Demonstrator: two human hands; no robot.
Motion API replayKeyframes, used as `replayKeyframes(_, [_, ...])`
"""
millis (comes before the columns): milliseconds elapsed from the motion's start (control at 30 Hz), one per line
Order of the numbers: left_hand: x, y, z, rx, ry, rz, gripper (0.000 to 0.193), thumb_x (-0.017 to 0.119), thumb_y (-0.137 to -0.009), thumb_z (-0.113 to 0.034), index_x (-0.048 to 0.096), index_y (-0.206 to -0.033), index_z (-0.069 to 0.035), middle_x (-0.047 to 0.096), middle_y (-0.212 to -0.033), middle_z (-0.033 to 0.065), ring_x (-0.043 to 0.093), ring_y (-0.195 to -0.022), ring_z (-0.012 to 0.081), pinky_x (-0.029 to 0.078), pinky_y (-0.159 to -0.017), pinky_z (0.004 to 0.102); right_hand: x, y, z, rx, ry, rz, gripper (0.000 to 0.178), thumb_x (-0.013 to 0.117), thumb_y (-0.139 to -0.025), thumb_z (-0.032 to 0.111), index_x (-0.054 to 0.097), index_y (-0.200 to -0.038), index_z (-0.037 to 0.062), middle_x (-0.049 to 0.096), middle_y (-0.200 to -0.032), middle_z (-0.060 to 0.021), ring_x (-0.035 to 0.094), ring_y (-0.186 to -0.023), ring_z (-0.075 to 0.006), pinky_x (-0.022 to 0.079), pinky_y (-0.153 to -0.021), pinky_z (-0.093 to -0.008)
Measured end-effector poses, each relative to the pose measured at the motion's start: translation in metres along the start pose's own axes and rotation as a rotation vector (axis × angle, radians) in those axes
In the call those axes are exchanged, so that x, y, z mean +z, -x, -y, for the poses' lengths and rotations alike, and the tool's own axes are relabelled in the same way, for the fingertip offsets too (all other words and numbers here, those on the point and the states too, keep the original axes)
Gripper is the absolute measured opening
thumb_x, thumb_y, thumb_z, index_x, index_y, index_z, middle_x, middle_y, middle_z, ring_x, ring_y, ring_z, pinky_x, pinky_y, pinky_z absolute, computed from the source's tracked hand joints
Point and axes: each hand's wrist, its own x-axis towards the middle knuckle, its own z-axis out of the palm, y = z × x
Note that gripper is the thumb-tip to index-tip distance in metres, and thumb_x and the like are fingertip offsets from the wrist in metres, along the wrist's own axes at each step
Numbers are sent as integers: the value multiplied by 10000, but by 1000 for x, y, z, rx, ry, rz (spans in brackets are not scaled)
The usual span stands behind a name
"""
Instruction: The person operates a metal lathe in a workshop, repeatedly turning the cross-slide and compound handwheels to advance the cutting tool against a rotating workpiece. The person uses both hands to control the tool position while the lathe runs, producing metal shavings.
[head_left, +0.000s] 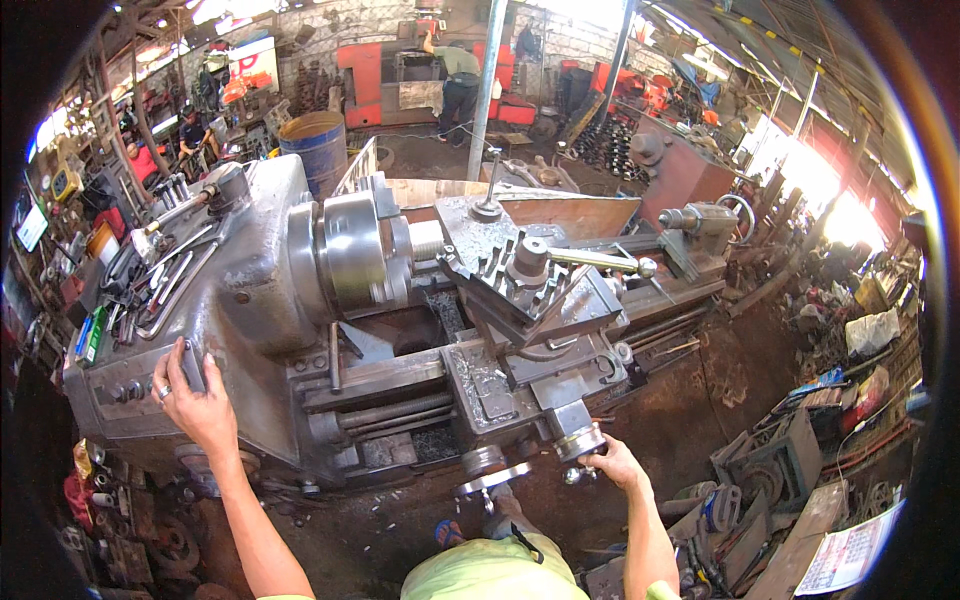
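Observation:
A large grey metal lathe fills the middle, its headstock (255,270) on the left. My left hand (200,408), a ring on one finger, grips a short dark lever (193,366) at the headstock's front corner. With its fingers closed, my right hand (618,463) holds the cross-slide handwheel (580,443) at the carriage front; part of the grip is hidden. Left of it hangs a second handwheel (493,479). The chuck (352,250) carries a pale cylindrical workpiece (427,241), close to the tool post (528,262) with its long clamping handle (592,260).
Wrenches and hex keys (172,285) lie on the headstock top. The tailstock (700,222) stands at the bed's right end. A blue drum (315,150) is behind the lathe. Another person (460,75) stands at a red machine far back. Metal scrap (775,465) crowds the right floor.

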Motion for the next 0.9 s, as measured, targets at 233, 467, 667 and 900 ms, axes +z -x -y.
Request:
replayKeyframes(233, [0,-1,2,-6,21,-1,402,733,-820,-110,643,-1209,-67,611,-1153,145,548,-1092,329,404,-947,470,-2,-8,-14,-22,33,4,634,849,-716,241,600,-1231,-32,698,-1088,-104,624,-1012,-181,468,-932,-328])
replayKeyframes(467, [0,-1,5,-12,25,15,401,728,-828,-103,636,-1216,-59,611,-1160,148,543,-1109,332,398,-966,468,-11,13,-1,43,289,-69,625,808,-779,363,610,-1204,-50,699,-1007,-135,657,-871,-203,530,-787,-334])
replayKeyframes(667, [2,1,8,-18,25,10,403,723,-837,-103,633,-1227,-64,608,-1167,151,539,-1124,329,400,-973,473,-17,28,2,281,7,2,426,760,-857,361,653,-1040,-9,660,-794,-43,592,-572,-90,455,-488,-240])
replayKeyframes(900, [2,1,9,-21,-2,22,384,707,-860,-112,632,-1235,-70,594,-1199,147,531,-1138,328,401,-980,473,-23,22,-9,298,-28,56,293,716,-906,285,652,-1004,16,656,-781,-29,601,-577,-99,455,-499,-246])
